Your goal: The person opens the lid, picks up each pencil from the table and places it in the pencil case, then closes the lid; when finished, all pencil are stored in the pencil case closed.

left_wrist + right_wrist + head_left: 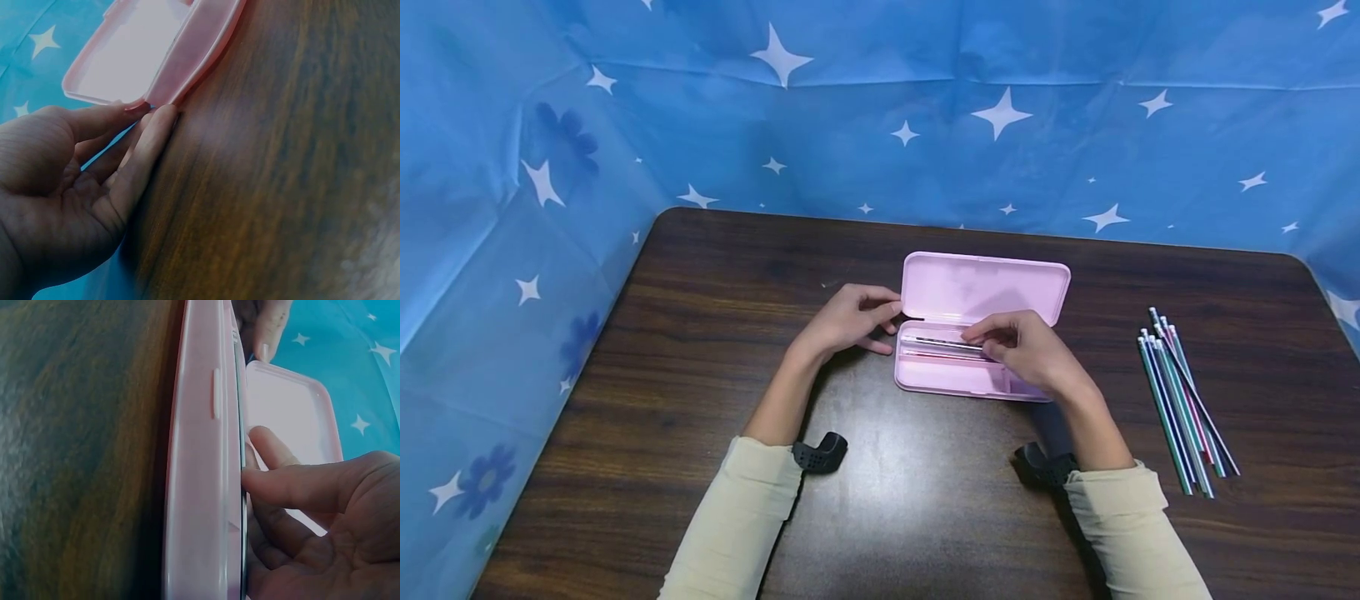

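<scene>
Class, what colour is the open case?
The case is pale pink, clearest in the head view.

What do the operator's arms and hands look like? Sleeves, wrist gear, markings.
Both the left hand and right hand are bare, with no gloves or rings visible. The left sleeve and right sleeve are plain pale cream, ending short of the wrists. A curved black left wrist unit and similar right wrist unit sit by the cuffs. No cables clearly visible.

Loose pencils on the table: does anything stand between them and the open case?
Yes: in the head view, the right hand and forearm reach across between the pencils and the case, at its right end.
</scene>
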A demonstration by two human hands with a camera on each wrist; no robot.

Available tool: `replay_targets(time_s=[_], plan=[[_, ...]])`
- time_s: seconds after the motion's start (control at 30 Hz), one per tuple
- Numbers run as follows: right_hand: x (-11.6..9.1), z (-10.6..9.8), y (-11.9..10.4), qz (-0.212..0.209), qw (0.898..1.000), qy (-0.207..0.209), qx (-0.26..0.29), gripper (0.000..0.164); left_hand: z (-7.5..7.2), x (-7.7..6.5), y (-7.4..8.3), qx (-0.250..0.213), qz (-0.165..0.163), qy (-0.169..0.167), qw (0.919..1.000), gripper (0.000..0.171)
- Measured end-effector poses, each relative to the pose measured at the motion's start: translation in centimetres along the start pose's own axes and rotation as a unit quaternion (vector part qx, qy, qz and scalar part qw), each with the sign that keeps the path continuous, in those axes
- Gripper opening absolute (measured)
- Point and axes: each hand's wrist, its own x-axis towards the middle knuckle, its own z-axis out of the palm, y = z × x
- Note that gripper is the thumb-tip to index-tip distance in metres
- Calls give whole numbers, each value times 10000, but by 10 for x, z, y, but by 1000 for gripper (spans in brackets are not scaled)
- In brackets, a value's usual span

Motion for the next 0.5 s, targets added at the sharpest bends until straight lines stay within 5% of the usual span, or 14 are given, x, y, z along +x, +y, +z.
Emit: replay_targets(time_s=[0.5], plan=[[-5, -4, 3, 124, 9999, 32, 82, 30, 0, -1, 2, 42, -49, -2, 10000, 32]])
